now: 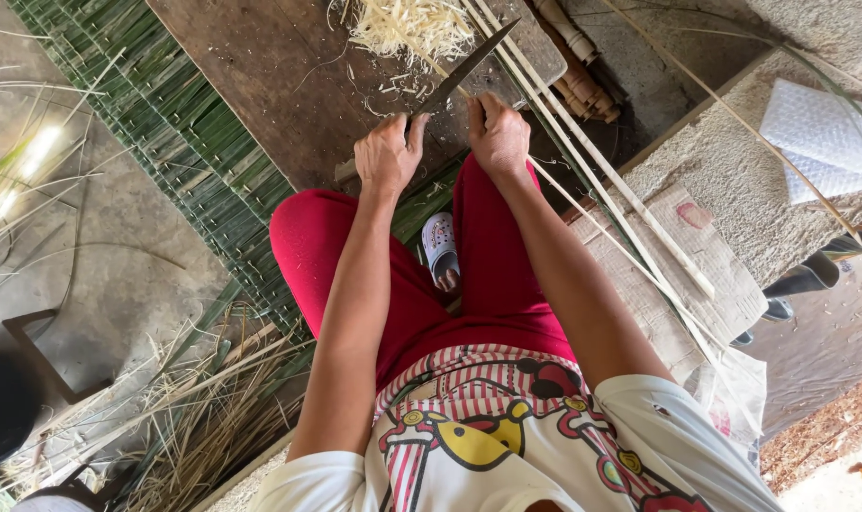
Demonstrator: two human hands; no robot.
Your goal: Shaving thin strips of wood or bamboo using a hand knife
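My left hand (387, 152) grips the handle of a long dark knife (466, 68), whose blade points up and right over a brown wooden board (260, 66). Just to the right, my right hand (498, 133) closes on a thin pale bamboo strip (592, 156) that runs from the board's top down to the right past my knee. The blade's edge lies against the strip near my right hand. A pile of pale shavings (412, 27) sits on the board above the knife. My red trousers fill the middle of the view.
A woven mat of green strips (165, 123) lies left of the board. Dry loose strips (203, 417) litter the floor at lower left. Cardboard (696, 256), a rough concrete slab (734, 171), white packing foam (819, 133) and bamboo pieces (582, 76) are on the right.
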